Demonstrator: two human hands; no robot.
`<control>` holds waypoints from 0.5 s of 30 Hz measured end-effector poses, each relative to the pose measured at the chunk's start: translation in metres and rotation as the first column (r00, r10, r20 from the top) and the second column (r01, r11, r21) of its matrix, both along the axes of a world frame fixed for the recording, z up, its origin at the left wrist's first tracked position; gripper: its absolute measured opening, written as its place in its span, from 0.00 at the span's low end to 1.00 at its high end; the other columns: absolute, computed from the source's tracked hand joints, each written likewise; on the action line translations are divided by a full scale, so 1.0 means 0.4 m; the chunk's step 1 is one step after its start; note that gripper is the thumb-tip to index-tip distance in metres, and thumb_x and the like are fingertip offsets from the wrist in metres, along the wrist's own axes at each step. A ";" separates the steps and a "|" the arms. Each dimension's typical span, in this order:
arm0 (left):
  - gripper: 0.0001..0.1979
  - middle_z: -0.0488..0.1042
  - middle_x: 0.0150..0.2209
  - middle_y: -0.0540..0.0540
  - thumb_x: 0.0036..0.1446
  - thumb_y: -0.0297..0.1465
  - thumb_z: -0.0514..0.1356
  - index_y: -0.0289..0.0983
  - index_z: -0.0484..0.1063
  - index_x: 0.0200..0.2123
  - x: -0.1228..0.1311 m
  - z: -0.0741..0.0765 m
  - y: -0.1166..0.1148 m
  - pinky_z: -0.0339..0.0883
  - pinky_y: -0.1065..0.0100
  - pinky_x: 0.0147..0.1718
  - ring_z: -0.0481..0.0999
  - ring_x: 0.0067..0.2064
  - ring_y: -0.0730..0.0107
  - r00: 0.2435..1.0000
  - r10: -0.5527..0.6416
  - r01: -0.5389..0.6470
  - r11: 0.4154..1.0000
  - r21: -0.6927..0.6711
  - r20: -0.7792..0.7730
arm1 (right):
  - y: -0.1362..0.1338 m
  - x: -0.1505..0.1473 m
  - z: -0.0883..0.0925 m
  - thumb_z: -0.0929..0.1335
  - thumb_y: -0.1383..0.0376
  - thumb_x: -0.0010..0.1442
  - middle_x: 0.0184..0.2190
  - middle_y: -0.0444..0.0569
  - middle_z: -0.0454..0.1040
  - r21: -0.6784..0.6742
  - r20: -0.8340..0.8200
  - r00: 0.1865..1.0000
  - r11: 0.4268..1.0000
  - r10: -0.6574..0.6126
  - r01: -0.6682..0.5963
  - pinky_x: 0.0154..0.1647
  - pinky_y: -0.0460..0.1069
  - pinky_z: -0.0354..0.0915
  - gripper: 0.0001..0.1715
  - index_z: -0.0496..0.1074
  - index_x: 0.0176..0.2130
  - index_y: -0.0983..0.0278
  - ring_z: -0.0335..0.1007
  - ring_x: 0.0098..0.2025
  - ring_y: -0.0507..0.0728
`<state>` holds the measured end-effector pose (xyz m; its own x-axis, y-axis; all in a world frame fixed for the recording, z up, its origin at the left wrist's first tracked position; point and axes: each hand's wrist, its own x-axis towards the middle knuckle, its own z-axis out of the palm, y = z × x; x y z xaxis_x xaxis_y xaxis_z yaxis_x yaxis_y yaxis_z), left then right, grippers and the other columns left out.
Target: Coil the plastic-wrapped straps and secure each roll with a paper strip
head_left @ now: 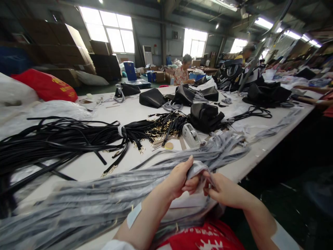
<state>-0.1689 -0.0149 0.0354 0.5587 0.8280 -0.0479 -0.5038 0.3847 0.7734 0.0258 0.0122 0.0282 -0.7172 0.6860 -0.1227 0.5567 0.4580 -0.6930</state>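
My left hand [182,175] is closed around a folded, plastic-wrapped strap [197,168], its thumb pointing up. Close beside it, the bent fingers of my right hand [220,187] pinch the clear wrapping at the same piece; what lies under those fingertips is partly hidden. Many more dark straps in clear plastic sleeves [104,198] spread across the table beneath and left of my forearms. Behind them lies a thick bundle of unwrapped black straps [65,139] with gold-coloured clasps [166,128], tied with a white band [120,131].
On the white table [125,102], a tape dispenser [191,134] stands beyond my hands, near a black bag [206,116]. More black bags [153,98] lie farther back. A red bag [49,85] sits at the left. Another person [182,73] is across the table.
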 end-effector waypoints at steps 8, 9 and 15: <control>0.27 0.58 0.17 0.56 0.65 0.47 0.51 0.28 0.73 0.44 0.020 0.021 -0.012 0.59 0.73 0.18 0.52 0.14 0.81 0.915 0.329 -0.325 0.944 -0.059 0.234 | 0.018 -0.040 -0.054 0.59 0.68 0.63 0.29 0.47 0.77 -0.084 0.163 0.969 0.976 -0.186 0.201 0.25 0.45 0.61 0.11 0.69 0.39 0.65 0.69 0.20 0.50; 0.26 0.58 0.17 0.56 0.65 0.46 0.50 0.27 0.73 0.44 0.016 0.022 -0.013 0.59 0.73 0.18 0.52 0.14 0.81 0.903 0.351 -0.349 0.936 -0.053 0.249 | 0.021 -0.041 -0.054 0.58 0.69 0.61 0.30 0.47 0.77 -0.112 0.142 0.974 0.975 -0.177 0.193 0.24 0.44 0.61 0.11 0.69 0.38 0.65 0.69 0.20 0.50; 0.24 0.63 0.22 0.54 0.65 0.46 0.50 0.30 0.70 0.47 0.016 0.014 -0.004 0.63 0.71 0.24 0.60 0.19 0.78 0.820 0.525 -0.538 0.843 -0.002 0.229 | 0.017 -0.064 -0.068 0.62 0.72 0.55 0.29 0.44 0.77 -0.354 0.038 0.994 0.929 -0.100 0.107 0.22 0.42 0.64 0.19 0.70 0.46 0.65 0.69 0.21 0.50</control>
